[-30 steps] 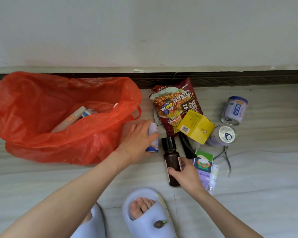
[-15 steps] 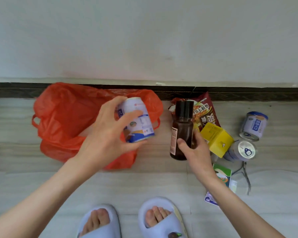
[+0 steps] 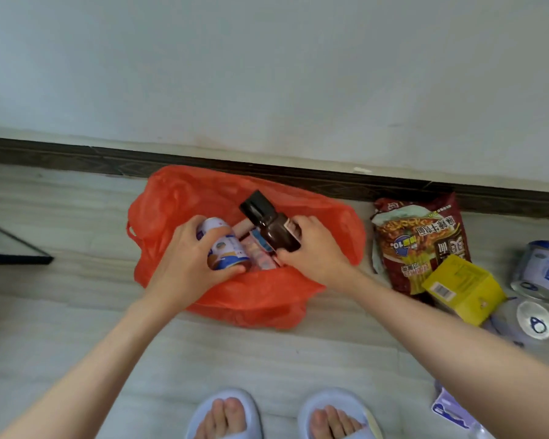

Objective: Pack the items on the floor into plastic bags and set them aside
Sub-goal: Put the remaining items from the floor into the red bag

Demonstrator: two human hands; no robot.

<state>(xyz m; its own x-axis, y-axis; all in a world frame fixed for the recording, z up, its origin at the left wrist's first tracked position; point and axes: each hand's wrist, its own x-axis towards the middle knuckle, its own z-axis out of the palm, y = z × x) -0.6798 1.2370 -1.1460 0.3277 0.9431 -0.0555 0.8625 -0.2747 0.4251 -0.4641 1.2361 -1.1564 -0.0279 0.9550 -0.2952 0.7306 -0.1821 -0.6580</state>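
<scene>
An orange plastic bag [image 3: 260,296] lies open on the floor by the wall. My left hand [image 3: 184,261] grips a white and blue can [image 3: 225,248] inside the bag's mouth. My right hand [image 3: 311,245] holds a dark brown bottle [image 3: 273,229] with a black cap, tilted over the opening. A few packets show inside the bag between my hands. To the right on the floor lie a red noodle packet [image 3: 415,242], a yellow box [image 3: 463,286] and two more cans [image 3: 542,270] [image 3: 534,321].
A dark skirting strip [image 3: 76,156] runs along the white wall behind the bag. A dark-edged panel [image 3: 13,248] lies at the far left. My feet in pale blue slippers [image 3: 225,416] stand at the bottom. A purple packet [image 3: 450,410] lies at the lower right.
Both hands have carried the can and the bottle leftward and down into the bag's mouth. The view has shifted left, so the loose items now sit further right.
</scene>
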